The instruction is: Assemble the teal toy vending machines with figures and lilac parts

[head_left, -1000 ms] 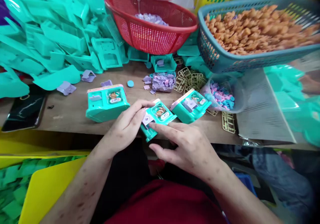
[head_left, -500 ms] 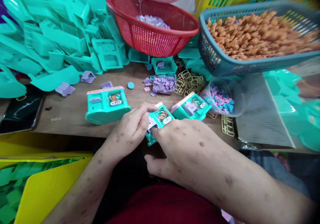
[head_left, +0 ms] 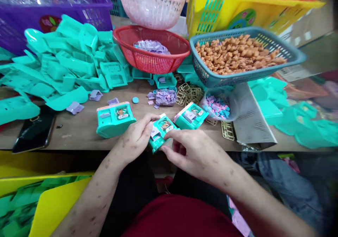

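Observation:
My left hand (head_left: 136,136) is closed around the left side of a small turquoise toy cabinet (head_left: 156,143), holding it tilted at the table's front edge. The cabinet has a lilac flap and a clear round window with a brown piece behind it. My right hand (head_left: 191,149) is at its right side. The index fingertip touches the cabinet front, while the thumb is apart from that finger near the lower edge; the other fingers curl inward. A similar toy cabinet (head_left: 116,126) stands to the left, and another one (head_left: 194,116) lies tilted to the right.
Turquoise shells (head_left: 76,64) are heaped at the left, behind a phone (head_left: 35,131). A red basket (head_left: 153,63) and a blue-grey basket (head_left: 232,78) of brown pieces stand behind. Lilac parts (head_left: 166,98), gold sprues (head_left: 188,94) and a clear tub (head_left: 232,110) sit mid-table.
My right index finger has drawn back from the lilac flap to the cabinet's right side. My left hand keeps its hold. The head view has shifted, showing more of the table's back.

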The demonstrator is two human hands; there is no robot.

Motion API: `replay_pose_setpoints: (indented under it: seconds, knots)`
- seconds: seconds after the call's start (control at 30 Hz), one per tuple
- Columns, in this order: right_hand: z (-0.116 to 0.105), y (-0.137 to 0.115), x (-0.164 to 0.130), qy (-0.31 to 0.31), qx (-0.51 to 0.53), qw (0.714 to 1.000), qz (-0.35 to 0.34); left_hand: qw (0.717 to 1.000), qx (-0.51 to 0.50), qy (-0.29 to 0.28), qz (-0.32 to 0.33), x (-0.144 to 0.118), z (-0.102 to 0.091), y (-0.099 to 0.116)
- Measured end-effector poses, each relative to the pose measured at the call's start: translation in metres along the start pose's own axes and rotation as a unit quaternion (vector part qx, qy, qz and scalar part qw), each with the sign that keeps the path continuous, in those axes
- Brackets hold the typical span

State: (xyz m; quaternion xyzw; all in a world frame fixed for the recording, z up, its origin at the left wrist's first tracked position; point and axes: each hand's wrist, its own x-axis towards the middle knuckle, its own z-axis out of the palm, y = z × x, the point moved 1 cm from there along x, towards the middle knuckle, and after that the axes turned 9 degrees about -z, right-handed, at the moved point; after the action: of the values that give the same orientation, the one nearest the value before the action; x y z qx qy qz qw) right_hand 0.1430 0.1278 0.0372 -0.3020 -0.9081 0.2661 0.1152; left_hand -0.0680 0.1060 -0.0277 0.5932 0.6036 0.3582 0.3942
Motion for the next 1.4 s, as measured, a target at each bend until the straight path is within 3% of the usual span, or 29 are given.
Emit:
replay_pose_setpoints:
  seconds: [0.1,0.17,0.23,0.33,0.43,0.73,0.87,1.03,1.13,1.23,1.3,1.4]
  knots:
    - [0.03,0.016,-0.019,0.102,0.122,0.985,0.065,0.997,0.036,0.028,-0.058,-0.005,0.007,0.008]
    - [0.047,0.024,-0.024,0.121,0.163,0.975,0.086,0.993,0.056,0.043,-0.093,-0.006,0.011,0.01]
    - [0.055,0.03,-0.023,0.116,0.19,0.971,0.087,0.993,0.015,0.023,-0.111,-0.004,0.012,0.007]
    - [0.057,0.034,-0.019,0.097,0.267,0.955,0.082,0.988,-0.079,-0.022,-0.132,0.0,0.01,-0.002]
    - [0.057,0.036,-0.016,0.099,0.325,0.936,0.087,0.982,-0.097,-0.025,-0.16,0.001,0.007,-0.007]
    - [0.06,0.033,-0.01,0.106,0.307,0.939,0.113,0.967,-0.147,-0.064,-0.198,0.003,0.005,0.013]
    - [0.063,0.032,-0.009,0.103,0.298,0.942,0.113,0.971,-0.135,-0.061,-0.189,0.005,0.001,0.013]
    - [0.068,0.029,-0.014,0.114,0.299,0.943,0.091,0.985,-0.089,-0.072,-0.126,0.001,0.003,0.005]
    - [0.072,0.024,-0.018,0.115,0.323,0.938,0.045,0.999,0.011,0.019,-0.048,-0.006,0.001,0.015]
    - [0.078,0.016,-0.024,0.076,0.342,0.937,0.002,0.984,0.111,0.124,0.062,-0.019,-0.018,0.038]
    - [0.079,0.011,-0.028,0.045,0.319,0.947,-0.012,0.97,0.15,0.167,0.097,-0.026,-0.046,0.045]
    - [0.069,0.005,-0.033,0.004,0.27,0.961,-0.052,0.94,0.276,0.188,0.066,-0.024,-0.096,0.02]
